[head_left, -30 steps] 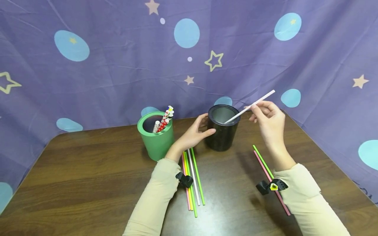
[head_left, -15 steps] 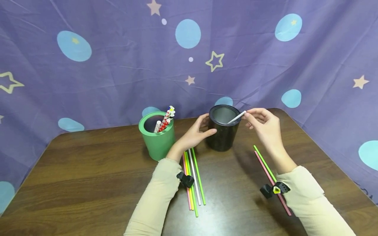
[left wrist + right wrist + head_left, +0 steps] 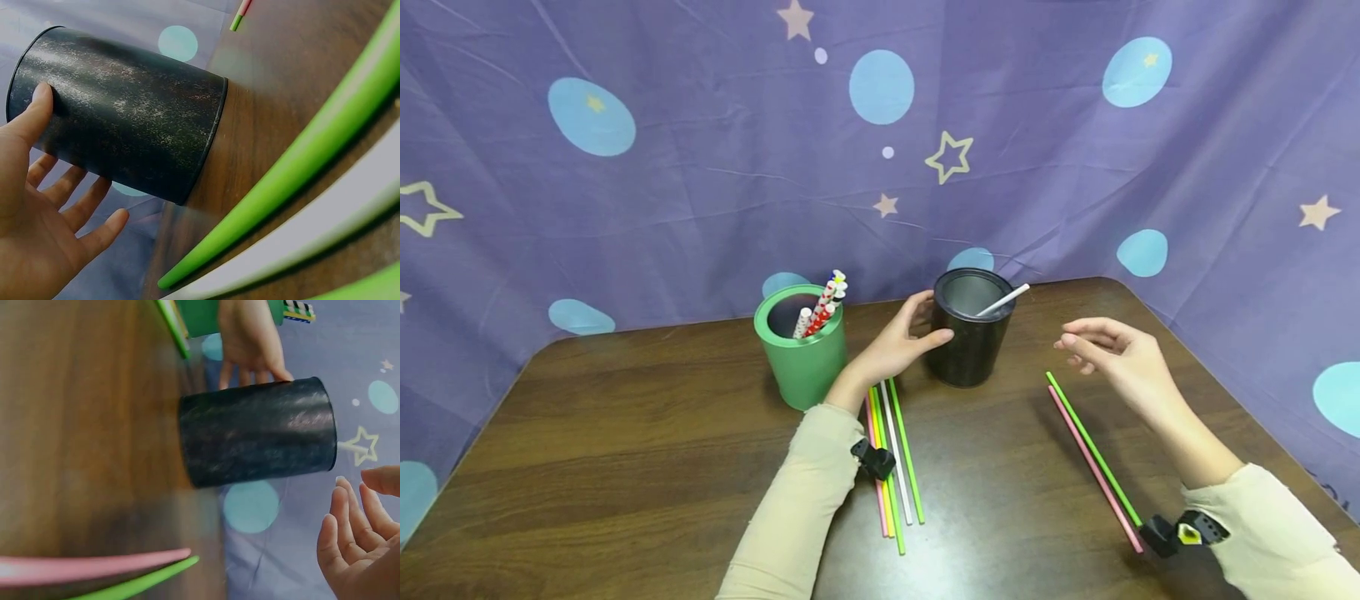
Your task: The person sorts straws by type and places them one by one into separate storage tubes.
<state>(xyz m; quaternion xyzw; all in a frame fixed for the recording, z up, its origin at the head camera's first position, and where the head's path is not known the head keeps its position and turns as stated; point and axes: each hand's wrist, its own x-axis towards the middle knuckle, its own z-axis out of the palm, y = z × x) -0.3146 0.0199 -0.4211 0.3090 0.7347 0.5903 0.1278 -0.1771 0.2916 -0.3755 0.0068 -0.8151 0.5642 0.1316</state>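
A black round canister (image 3: 967, 358) stands upright at the back of the table. My left hand (image 3: 891, 346) grips its left side, the thumb (image 3: 41, 100) across the front and the fingers round the back. A white straw (image 3: 1013, 296) leans inside the canister, its upper end sticking out over the right rim. Right of the canister, my right hand (image 3: 1120, 354) hangs in the air with loosely bent fingers and nothing in them. Below that hand, a green straw (image 3: 1094, 449) and a pink straw (image 3: 1093, 467) lie side by side on the table.
A green canister (image 3: 808, 371) holding several patterned sticks (image 3: 823, 310) stands to the left. Under my left forearm lie several straws in pink, yellow, green and white (image 3: 895, 450). A purple curtain (image 3: 715, 217) hangs right behind the wooden table (image 3: 625, 450).
The white straw slid lower into the black canister, and my right hand let it go. That hand then drew back to the right and toward me. My left hand kept its grip.
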